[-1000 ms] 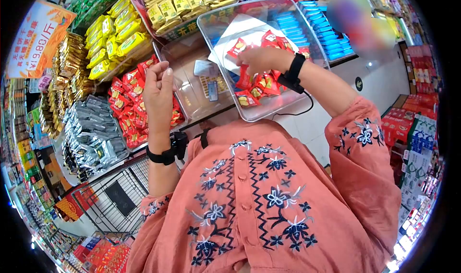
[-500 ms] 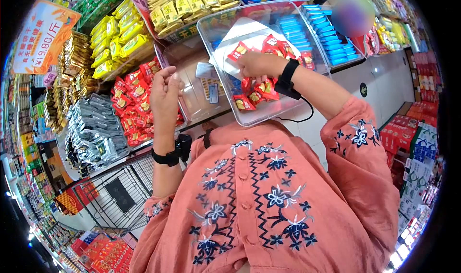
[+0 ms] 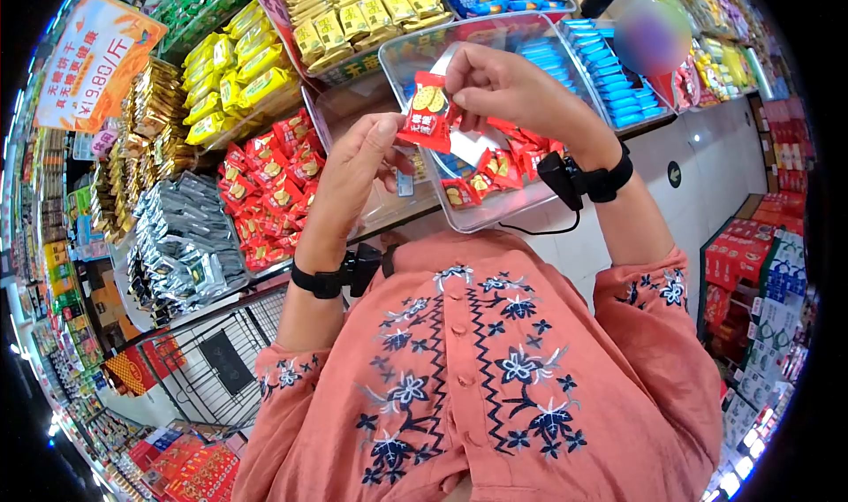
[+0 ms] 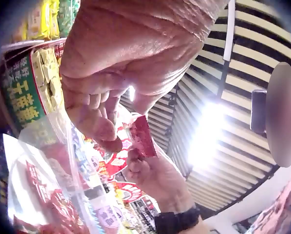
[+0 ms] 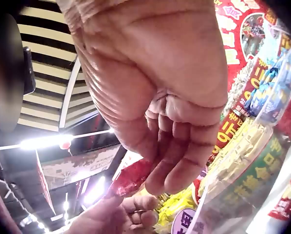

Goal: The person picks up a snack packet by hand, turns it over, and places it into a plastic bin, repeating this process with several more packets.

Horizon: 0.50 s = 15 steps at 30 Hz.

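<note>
A red snack packet [image 3: 428,111] is stretched upright between the two hands in the head view. The left hand [image 3: 358,162] pinches its lower left corner between thumb and finger. The right hand [image 3: 495,82] pinches its right edge, fingers curled. In the left wrist view the packet [image 4: 142,136] sits between the left hand [image 4: 121,63] and the right hand [image 4: 157,178]. The right wrist view shows the packet [image 5: 131,178] partly hidden by the right hand [image 5: 155,83]. Below lies a clear bin [image 3: 466,223] with more red packets [image 3: 499,168] inside.
Left of the bin are red packets [image 3: 265,188], silver packets [image 3: 181,237] and yellow packets [image 3: 243,69]. Blue packets [image 3: 618,73] lie at the right. A wire cart [image 3: 256,347] stands at the lower left, and a price sign [image 3: 97,60] at the upper left.
The right hand has risen out of the clear bin with a red packet and moved toward the left hand. The left hand has moved right and now pinches the packet too.
</note>
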{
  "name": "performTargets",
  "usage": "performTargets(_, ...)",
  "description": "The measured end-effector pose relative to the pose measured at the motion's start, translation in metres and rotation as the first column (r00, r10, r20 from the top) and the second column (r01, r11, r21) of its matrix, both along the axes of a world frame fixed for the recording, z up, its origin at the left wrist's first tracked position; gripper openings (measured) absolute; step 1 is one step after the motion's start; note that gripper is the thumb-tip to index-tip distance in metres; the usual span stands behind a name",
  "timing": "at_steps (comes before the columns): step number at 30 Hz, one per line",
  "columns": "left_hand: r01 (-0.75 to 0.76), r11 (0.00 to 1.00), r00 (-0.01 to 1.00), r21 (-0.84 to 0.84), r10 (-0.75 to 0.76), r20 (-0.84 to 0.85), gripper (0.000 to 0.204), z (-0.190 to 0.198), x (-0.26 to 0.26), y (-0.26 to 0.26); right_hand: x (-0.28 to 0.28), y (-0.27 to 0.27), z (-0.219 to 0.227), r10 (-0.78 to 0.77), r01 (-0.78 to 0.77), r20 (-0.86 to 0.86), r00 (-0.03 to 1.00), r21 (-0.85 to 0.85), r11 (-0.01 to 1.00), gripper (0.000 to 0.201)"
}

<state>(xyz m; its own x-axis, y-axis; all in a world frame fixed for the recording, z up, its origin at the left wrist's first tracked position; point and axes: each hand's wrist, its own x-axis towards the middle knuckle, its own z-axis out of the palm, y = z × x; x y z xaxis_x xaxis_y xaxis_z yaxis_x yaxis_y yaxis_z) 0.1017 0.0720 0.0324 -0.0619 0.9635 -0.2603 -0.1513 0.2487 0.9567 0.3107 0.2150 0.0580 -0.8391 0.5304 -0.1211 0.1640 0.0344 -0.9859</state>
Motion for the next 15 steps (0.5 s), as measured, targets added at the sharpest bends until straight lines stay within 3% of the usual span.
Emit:
performTargets(4,0.033,0.999,0.994,0.006,-0.034,0.104,0.043,0.005,-0.003,-0.003,-0.009,-0.014,-0.006,-0.014,0.018,-0.069,0.998,0.062,0.998,0.006)
performTargets(6,0.019,0.999,0.993,0.025,-0.022,0.113,0.038,0.010,-0.002,-0.005,-0.016,-0.024,-0.006,-0.100,0.111,-0.110,0.989,0.103,0.988,0.009)
performTargets(8,-0.051,0.998,0.993,0.036,0.047,0.107,0.035,0.008,-0.002,-0.009,-0.021,-0.035,0.002,-0.139,0.149,-0.077,0.987,0.136,0.979,0.009)
performTargets(10,-0.120,0.992,0.984,0.047,0.113,0.139,0.036,0.001,-0.009,-0.016,-0.032,-0.046,0.002,-0.196,0.204,-0.133,0.972,0.048,0.978,0.015)
performTargets(15,-0.128,0.991,0.991,0.046,0.130,-0.036,0.038,0.008,-0.038,-0.038,-0.061,-0.064,-0.001,-0.282,0.283,-0.078,0.956,0.008,0.959,0.026)
